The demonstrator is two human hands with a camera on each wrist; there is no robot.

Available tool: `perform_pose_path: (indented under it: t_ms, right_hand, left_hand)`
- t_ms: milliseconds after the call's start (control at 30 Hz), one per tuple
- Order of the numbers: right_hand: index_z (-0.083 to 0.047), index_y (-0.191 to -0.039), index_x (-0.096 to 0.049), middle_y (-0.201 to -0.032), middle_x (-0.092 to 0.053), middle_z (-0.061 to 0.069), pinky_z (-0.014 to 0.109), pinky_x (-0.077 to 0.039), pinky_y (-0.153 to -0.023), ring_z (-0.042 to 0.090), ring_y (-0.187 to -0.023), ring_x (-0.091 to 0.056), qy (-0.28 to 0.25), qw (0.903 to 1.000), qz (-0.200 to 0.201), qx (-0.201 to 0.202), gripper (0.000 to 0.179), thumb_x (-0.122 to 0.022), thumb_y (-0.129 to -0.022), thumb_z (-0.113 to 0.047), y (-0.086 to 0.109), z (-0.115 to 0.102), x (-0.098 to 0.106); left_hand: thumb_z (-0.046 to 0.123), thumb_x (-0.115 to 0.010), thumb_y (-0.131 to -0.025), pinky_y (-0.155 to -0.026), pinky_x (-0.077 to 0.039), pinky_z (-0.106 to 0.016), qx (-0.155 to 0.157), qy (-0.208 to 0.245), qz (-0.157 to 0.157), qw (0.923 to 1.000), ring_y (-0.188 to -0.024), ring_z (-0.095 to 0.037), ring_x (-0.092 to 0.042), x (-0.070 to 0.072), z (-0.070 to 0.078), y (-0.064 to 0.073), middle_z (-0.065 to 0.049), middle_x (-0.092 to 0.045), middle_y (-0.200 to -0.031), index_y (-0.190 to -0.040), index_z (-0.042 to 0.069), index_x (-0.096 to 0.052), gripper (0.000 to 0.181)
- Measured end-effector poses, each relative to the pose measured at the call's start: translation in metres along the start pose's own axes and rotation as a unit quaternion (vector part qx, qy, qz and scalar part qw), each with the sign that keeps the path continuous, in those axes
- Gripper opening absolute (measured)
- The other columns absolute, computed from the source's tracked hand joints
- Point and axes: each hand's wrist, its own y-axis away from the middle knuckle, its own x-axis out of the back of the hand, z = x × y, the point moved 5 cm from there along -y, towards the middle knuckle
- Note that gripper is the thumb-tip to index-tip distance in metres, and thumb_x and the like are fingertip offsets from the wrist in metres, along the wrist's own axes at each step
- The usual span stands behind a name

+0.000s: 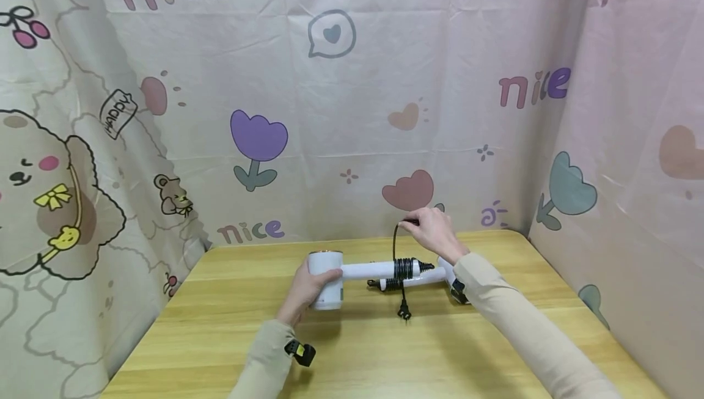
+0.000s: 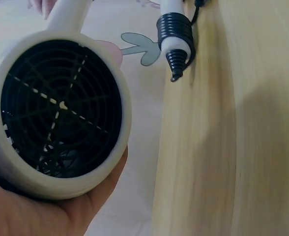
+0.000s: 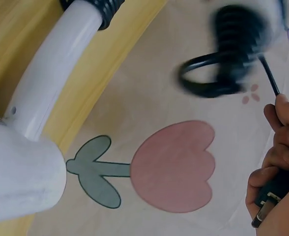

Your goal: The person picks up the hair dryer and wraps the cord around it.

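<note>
My left hand (image 1: 308, 289) grips a white hair dryer (image 1: 328, 280) by its barrel, holding it up over the table. The round dark grille (image 2: 61, 108) of this dryer faces the left wrist camera. Its handle points right, with black cord (image 1: 404, 269) wound round the end. My right hand (image 1: 437, 234), up and to the right of that handle, pinches the cord's free stretch. A dark plug (image 3: 274, 191) with a metal prong sits inside its curled fingers. Behind lies a second white hair dryer (image 1: 426, 277), its handle also wrapped in black cord.
A black two-pin plug (image 1: 404, 310) lies on the wooden table (image 1: 220, 338), in front of the dryer handles. Printed cloth (image 1: 341, 112) hangs along the back and both sides of the table. A small black camera (image 1: 300, 352) is strapped to the left wrist.
</note>
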Motion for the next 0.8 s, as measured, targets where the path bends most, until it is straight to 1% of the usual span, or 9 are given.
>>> perform_pose_path:
  t_ms: [100, 167, 333, 367, 433, 533, 600, 700, 800]
  right_hand:
    - [-0.022, -0.097, -0.080, -0.089, -0.077, -0.002, 0.033, -0.048, -0.059, 0.007, -0.057, -0.058, -0.010, 0.9998, 0.012, 0.010, 0.022, -0.068, -0.091, -0.039, 0.003, -0.006, 0.000]
    - [-0.022, -0.096, -0.080, -0.089, -0.077, -0.001, 0.033, -0.048, -0.057, 0.007, -0.054, -0.056, -0.015, 0.9996, 0.020, 0.015, 0.021, -0.069, -0.090, -0.039, 0.004, -0.008, 0.001]
    - [-0.022, -0.096, -0.080, -0.095, -0.077, -0.001, 0.037, -0.051, -0.062, 0.011, -0.066, -0.065, -0.011, 0.9995, 0.029, 0.011, 0.020, -0.070, -0.089, -0.038, 0.008, -0.010, 0.002]
    - [-0.021, -0.096, -0.080, -0.096, -0.077, 0.000, 0.036, -0.051, -0.061, 0.012, -0.066, -0.065, -0.011, 0.9995, 0.028, 0.009, 0.021, -0.070, -0.089, -0.038, 0.009, -0.010, 0.002]
    - [-0.020, -0.096, -0.080, -0.096, -0.077, 0.000, 0.034, -0.048, -0.057, 0.011, -0.062, -0.062, -0.013, 0.9996, 0.024, 0.006, 0.022, -0.070, -0.090, -0.038, 0.010, -0.011, 0.002]
    - [-0.020, -0.095, -0.080, -0.087, -0.077, 0.000, 0.030, -0.042, -0.049, 0.009, -0.050, -0.051, -0.023, 0.9995, 0.020, 0.005, 0.021, -0.069, -0.090, -0.038, 0.010, -0.012, 0.002]
    - [-0.021, -0.094, -0.080, -0.081, -0.075, -0.002, 0.029, -0.039, -0.048, 0.008, -0.047, -0.048, -0.029, 0.9994, 0.020, 0.005, 0.019, -0.069, -0.091, -0.036, 0.010, -0.014, 0.002]
    - [-0.021, -0.092, -0.080, -0.077, -0.074, -0.005, 0.029, -0.041, -0.050, 0.007, -0.050, -0.051, -0.030, 0.9993, 0.022, 0.003, 0.017, -0.069, -0.091, -0.034, 0.010, -0.015, 0.002]
    - [-0.021, -0.092, -0.080, -0.082, -0.075, -0.004, 0.030, -0.045, -0.056, 0.008, -0.059, -0.058, -0.041, 0.9990, 0.018, -0.005, 0.016, -0.069, -0.091, -0.033, 0.011, -0.016, 0.000]
  left_hand:
    - [0.029, -0.083, -0.077, -0.067, -0.060, -0.038, -0.010, -0.011, 0.011, 0.9998, -0.090, -0.027, -0.063, 0.000, 0.000, -0.001, -0.022, -0.055, -0.120, -0.139, 0.004, -0.037, 0.081]
    - [0.031, -0.084, -0.075, -0.067, -0.060, -0.037, -0.018, -0.024, 0.025, 0.9992, -0.092, -0.028, -0.062, 0.000, 0.000, -0.002, -0.022, -0.055, -0.119, -0.138, 0.004, -0.037, 0.083]
    - [0.034, -0.086, -0.072, -0.066, -0.059, -0.036, -0.035, -0.074, 0.068, 0.9943, -0.091, -0.029, -0.062, -0.001, 0.006, -0.002, -0.021, -0.058, -0.114, -0.136, 0.003, -0.038, 0.086]
    - [0.035, -0.086, -0.071, -0.066, -0.059, -0.036, -0.036, -0.083, 0.078, 0.9928, -0.090, -0.029, -0.063, -0.001, 0.007, -0.002, -0.021, -0.059, -0.112, -0.136, 0.004, -0.039, 0.086]
    - [0.037, -0.086, -0.071, -0.067, -0.058, -0.036, -0.037, -0.096, 0.097, 0.9899, -0.089, -0.029, -0.063, -0.001, 0.009, -0.001, -0.021, -0.060, -0.111, -0.136, 0.004, -0.039, 0.086]
    - [0.038, -0.086, -0.071, -0.069, -0.058, -0.037, -0.040, -0.101, 0.122, 0.9866, -0.089, -0.029, -0.064, 0.000, 0.011, 0.000, -0.020, -0.061, -0.110, -0.136, 0.006, -0.039, 0.087]
    - [0.037, -0.086, -0.071, -0.070, -0.058, -0.038, -0.047, -0.093, 0.136, 0.9853, -0.090, -0.030, -0.064, 0.000, 0.011, 0.000, -0.019, -0.061, -0.111, -0.138, 0.006, -0.038, 0.088]
    - [0.037, -0.086, -0.072, -0.070, -0.057, -0.037, -0.060, -0.084, 0.156, 0.9823, -0.089, -0.029, -0.064, 0.001, 0.011, 0.000, -0.019, -0.062, -0.110, -0.139, 0.007, -0.038, 0.088]
    - [0.038, -0.086, -0.072, -0.068, -0.056, -0.035, -0.075, -0.081, 0.178, 0.9779, -0.086, -0.028, -0.064, 0.001, 0.011, 0.001, -0.018, -0.063, -0.107, -0.139, 0.008, -0.038, 0.087]
